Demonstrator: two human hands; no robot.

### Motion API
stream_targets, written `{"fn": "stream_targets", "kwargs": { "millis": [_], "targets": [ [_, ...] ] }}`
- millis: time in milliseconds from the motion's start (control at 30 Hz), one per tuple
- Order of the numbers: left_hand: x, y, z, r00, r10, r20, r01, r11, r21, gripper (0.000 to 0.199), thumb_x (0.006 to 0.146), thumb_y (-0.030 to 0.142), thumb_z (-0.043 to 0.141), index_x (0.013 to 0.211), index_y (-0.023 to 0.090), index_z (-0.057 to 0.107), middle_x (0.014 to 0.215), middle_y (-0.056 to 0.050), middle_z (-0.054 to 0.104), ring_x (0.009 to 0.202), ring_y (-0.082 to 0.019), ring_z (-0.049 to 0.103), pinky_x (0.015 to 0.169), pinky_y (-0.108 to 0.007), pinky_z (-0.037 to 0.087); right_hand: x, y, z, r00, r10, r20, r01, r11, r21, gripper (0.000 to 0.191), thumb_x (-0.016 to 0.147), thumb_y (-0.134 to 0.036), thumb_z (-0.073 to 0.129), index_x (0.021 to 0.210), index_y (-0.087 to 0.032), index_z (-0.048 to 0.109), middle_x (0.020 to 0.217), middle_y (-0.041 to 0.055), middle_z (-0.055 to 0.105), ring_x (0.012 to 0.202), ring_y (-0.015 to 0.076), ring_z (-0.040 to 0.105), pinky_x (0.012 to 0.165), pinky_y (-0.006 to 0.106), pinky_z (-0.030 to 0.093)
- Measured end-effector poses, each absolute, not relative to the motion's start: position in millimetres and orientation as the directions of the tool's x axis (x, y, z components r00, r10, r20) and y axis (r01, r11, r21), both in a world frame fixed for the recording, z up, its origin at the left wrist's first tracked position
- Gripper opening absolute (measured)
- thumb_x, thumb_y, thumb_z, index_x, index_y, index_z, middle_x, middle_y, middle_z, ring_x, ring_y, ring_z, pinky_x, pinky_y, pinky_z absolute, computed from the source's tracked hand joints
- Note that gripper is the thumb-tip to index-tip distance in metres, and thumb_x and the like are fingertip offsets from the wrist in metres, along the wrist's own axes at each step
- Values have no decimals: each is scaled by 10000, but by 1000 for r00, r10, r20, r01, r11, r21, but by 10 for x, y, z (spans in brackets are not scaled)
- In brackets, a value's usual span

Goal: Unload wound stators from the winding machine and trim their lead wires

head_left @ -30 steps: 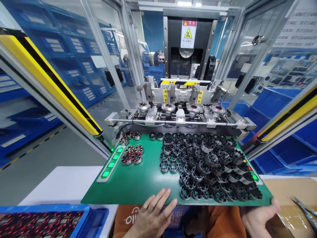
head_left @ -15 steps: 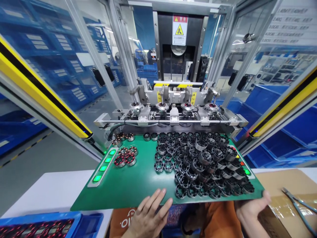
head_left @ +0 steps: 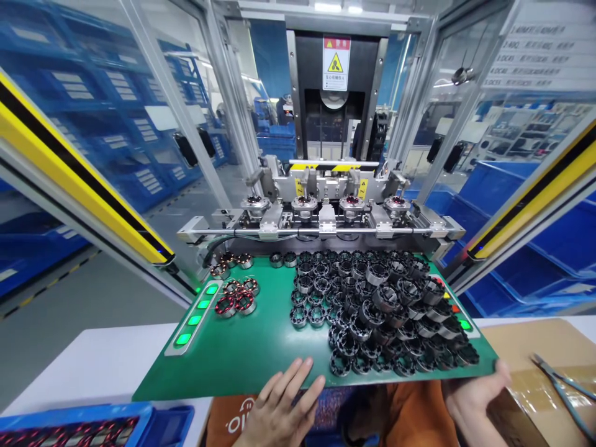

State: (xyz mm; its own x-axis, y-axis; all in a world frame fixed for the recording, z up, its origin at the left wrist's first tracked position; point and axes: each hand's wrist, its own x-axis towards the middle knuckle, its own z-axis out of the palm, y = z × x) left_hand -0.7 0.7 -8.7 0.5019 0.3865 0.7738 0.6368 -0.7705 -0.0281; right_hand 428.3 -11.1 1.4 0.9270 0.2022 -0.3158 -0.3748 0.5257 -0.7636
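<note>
My left hand (head_left: pixel 282 406) lies with fingers spread over the front edge of the green worktop (head_left: pixel 261 354), holding nothing. At the worktop's right front corner is my right hand (head_left: pixel 475 391), its thumb up along the side; its other fingers are hidden under the edge. Black motor stator cores (head_left: pixel 344 341) are piled several layers high on the right half. On the left sits a small group of stators wound with copper and red wire (head_left: pixel 236 298). Behind them, the machine's fixtures (head_left: pixel 305 208) each carry a stator.
Green lit buttons (head_left: pixel 193 320) run along the left side, with more buttons (head_left: pixel 464 325) at the right. Yellow light-curtain posts (head_left: pixel 84 167) flank the station. A blue tray of wound stators (head_left: pixel 69 431) lies lower left. Pliers (head_left: pixel 563 385) rest on a cardboard box (head_left: pixel 535 338) at right.
Slim metal parts that stood over the stators in the machine's fixtures no longer cover them. Both hands stay in place; the view has tilted slightly.
</note>
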Motion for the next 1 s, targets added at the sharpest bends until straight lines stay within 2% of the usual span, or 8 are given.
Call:
{"fn": "stream_targets", "kwargs": {
  "millis": [133,267,367,467,533,700,867,1000],
  "targets": [
    [15,14,-47,489,384,783,634,-773,-16,235,1229,376,721,1378,279,874,1503,-69,830,1821,-151,453,1546,-325,224,4272,-110,38,930,206,-306,-369,517,-773,448,726,-563,658,958,-226,840,1073,67,891,952,258,831,495,251,614],
    [20,20,-40,486,378,788,633,-774,-19,229,1232,371,720,1373,280,875,1492,-69,833,1811,-152,464,1543,-325,234,4254,-94,73,932,211,-296,-363,484,-796,481,722,-592,628,974,-234,827,1168,65,893,1113,282,841,598,289,670],
    [15,17,-46,493,377,784,632,-775,-25,229,1226,361,725,1377,281,877,1646,-59,771,1833,-163,437,1548,-331,227,4212,-85,110,932,218,-288,-357,432,-828,546,802,-646,560,1049,-241,830,1199,43,886,1176,304,832,741,357,714],
    [10,11,-54,501,383,776,633,-774,-26,238,1228,372,720,1383,279,874,1874,-25,601,1856,-170,400,1556,-338,205,4159,-81,154,931,234,-282,-354,380,-855,605,880,-700,486,1084,-241,823,1200,30,879,1193,306,822,888,396,714],
    [9,8,-58,501,386,775,634,-773,-25,236,1226,375,724,1380,277,874,1835,-31,636,1849,-170,410,1556,-338,203,4136,-79,181,930,235,-282,-353,361,-863,597,872,-700,474,1068,-246,808,1176,25,875,1199,308,813,930,403,697],
    [12,7,-58,492,384,781,636,-771,-22,234,1231,377,712,1355,268,878,1504,-72,824,1757,-171,514,1545,-334,226,4124,-72,220,940,211,-270,-329,334,-883,565,754,-704,487,1002,-269,749,1096,26,856,1212,341,784,883,410,656],
    [27,9,-56,482,380,789,645,-763,-26,235,1236,392,706,1347,278,879,1469,-63,841,1561,-184,653,1533,-334,249,4101,-71,243,941,225,-254,-315,300,-900,629,677,-785,519,982,-274,722,1077,50,845,1164,384,776,801,439,628],
    [29,11,-57,480,377,792,651,-759,-33,231,1230,389,711,1350,283,878,1465,-57,842,1492,-190,685,1531,-336,253,4092,-69,253,944,221,-246,-305,289,-908,637,679,-783,495,982,-274,727,1103,57,847,1150,387,783,786,461,634]
  ]
}}
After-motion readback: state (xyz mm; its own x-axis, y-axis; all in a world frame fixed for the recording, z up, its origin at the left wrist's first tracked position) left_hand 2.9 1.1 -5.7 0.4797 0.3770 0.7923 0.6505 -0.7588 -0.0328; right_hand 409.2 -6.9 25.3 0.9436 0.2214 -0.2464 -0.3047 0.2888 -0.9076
